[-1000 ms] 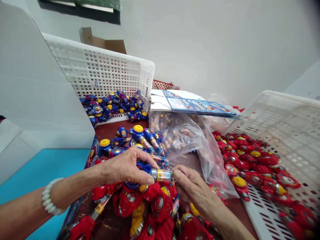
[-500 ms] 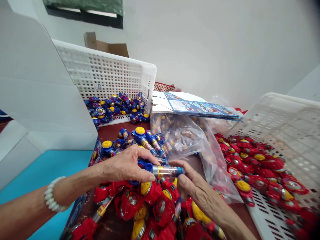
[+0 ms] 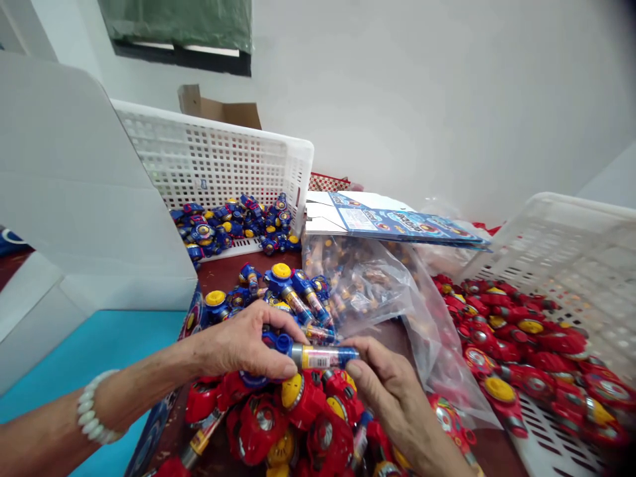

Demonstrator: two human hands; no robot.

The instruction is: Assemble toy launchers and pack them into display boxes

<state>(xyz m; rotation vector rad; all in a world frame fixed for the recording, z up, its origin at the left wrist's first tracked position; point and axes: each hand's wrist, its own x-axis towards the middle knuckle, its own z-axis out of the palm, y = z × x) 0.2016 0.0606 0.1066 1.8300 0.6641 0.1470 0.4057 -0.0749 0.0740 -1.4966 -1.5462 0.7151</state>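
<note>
My left hand [image 3: 248, 341], a pale bead bracelet on its wrist, is closed around the blue body of a toy with a clear candy-like tube [image 3: 325, 357]. The tube has a printed label with a barcode and points right. My right hand [image 3: 392, 381] pinches the tube's blue tip between thumb and fingers. Beneath both hands lies a heap of red toys [image 3: 258, 424] with yellow and silver round parts. Just beyond my left hand are several blue toys [image 3: 293, 291] fitted with similar tubes. The held toy's body is partly hidden by my left fingers.
A white basket [image 3: 238, 159] with blue toys stands at the back left. Another white basket [image 3: 586, 232], holding red toys, is at right. A clear plastic bag [image 3: 372, 285] of small tubes lies under flat printed boxes [image 3: 397, 222]. An open carton [image 3: 114, 252] stands left.
The tube has turned so its barcode faces up, and my right hand's thumb and fingers have closed in on its tip. The whole view has shifted slightly down in the picture.
</note>
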